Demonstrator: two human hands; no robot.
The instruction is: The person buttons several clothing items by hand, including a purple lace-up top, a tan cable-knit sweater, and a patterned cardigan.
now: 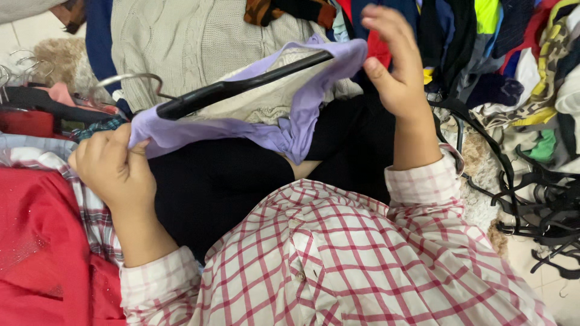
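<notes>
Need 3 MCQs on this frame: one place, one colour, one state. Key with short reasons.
1. Where does the pile of empty black hangers lie?
A. on the red cloth
B. on the floor at the picture's right
C. on the person's lap

2. What colour is the garment on the black hanger?
A. lilac
B. green
C. orange

3. What is the left hand doing?
A. lying flat and open
B. gripping the garment's end
C. holding a metal hook

Key: 1 B, they lie tangled at the right edge. 2 A, pale purple cloth wraps the bar. 3 B, its fingers are closed on the cloth; the right hand is at the other end.
</notes>
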